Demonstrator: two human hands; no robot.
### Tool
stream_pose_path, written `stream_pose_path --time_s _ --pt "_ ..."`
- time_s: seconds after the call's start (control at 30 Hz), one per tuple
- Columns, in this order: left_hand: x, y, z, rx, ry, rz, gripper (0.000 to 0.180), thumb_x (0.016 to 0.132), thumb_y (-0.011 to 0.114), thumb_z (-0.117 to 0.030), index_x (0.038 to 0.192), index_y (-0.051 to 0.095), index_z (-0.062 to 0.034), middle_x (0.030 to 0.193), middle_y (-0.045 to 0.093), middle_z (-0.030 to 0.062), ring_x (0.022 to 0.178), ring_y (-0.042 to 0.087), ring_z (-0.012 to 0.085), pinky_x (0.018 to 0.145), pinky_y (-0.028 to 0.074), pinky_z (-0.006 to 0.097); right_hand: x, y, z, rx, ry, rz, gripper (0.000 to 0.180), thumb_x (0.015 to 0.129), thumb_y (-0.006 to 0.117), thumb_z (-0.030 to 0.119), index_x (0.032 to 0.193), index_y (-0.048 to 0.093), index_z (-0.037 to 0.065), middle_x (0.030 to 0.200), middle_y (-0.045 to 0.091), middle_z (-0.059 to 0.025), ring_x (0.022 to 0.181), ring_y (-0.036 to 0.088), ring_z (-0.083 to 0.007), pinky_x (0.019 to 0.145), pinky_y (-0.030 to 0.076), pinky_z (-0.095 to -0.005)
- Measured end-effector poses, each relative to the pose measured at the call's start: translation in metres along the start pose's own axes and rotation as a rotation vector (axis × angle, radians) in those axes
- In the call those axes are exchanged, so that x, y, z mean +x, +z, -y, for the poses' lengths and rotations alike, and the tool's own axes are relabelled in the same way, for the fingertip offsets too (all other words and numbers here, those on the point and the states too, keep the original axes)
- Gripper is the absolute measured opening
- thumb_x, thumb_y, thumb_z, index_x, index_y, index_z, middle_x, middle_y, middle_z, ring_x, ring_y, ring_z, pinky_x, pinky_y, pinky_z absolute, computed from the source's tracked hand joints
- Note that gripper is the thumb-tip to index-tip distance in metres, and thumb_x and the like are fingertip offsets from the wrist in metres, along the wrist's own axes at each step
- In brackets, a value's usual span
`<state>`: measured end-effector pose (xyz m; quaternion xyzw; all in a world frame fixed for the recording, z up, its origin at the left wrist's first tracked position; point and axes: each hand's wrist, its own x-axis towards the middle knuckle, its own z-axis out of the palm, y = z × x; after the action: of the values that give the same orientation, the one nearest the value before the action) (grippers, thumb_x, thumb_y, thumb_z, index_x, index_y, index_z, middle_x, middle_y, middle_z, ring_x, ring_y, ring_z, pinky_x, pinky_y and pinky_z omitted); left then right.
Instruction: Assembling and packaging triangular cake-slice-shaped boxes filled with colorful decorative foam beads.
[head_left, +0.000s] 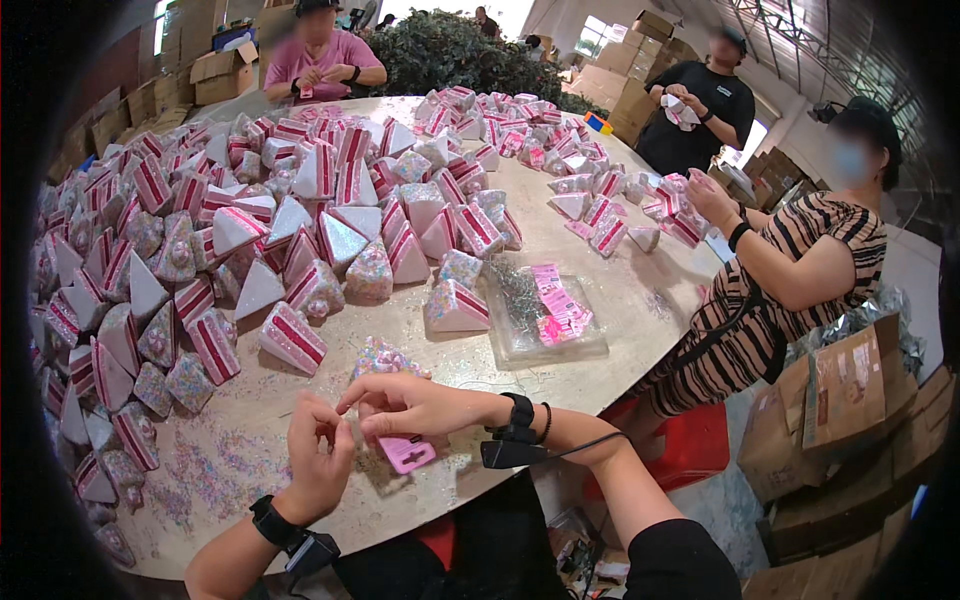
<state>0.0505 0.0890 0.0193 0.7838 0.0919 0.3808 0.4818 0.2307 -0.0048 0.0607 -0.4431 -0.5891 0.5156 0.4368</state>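
My left hand (pixel 320 452) and my right hand (pixel 412 402) meet over the near part of the table, fingertips pinched close together. Whatever lies between them is too small to make out. Below my right hand a pink card tag (pixel 408 456) with a hanging slot shows. Just beyond my right hand sits a sprinkle-covered toy cake slice (pixel 378 357), partly hidden by that hand. Another toy cake slice (pixel 292 337), white with pink layers, lies on its side farther left.
A clear tray (pixel 548 352) holds thin metal wires (pixel 516 297) and pink cards (pixel 562 300). Many toy cake slices (pixel 320 170) heap across the left and far table (pixel 380 520). Loose sprinkles (pixel 215 470) lie at left. Several people work around the table; a red stool (pixel 690 450) stands right.
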Motion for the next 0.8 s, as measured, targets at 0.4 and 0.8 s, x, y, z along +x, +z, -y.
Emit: stream_pose_path --time_s 0.4,0.8 --pt "0.004 0.001 -0.009 0.027 -0.002 0.069 0.016 0.082 0.061 0.006 0.083 0.048 -0.0037 0.08 0.045 0.0061 0.061 0.044 0.0098 0.051 0.036 0.022 0.001 0.002 -0.013 0.162 -0.037 -0.024 0.018 0.096 0.056 0.018 0.103 0.054 0.002 0.085 0.059 -0.001 0.08 0.056 -0.0062 0.069 0.046 -0.0225" --pt "0.002 0.003 0.0 -0.021 -0.088 0.032 0.017 0.082 0.06 0.006 0.087 0.047 -0.0036 0.084 0.045 0.0057 0.067 0.047 0.0098 0.053 0.038 0.022 -0.002 -0.008 0.001 -0.255 -0.046 -0.023 0.025 0.098 0.049 0.023 0.09 0.052 -0.001 0.078 0.053 -0.0054 0.075 0.049 -0.0125 0.069 0.042 -0.0312"
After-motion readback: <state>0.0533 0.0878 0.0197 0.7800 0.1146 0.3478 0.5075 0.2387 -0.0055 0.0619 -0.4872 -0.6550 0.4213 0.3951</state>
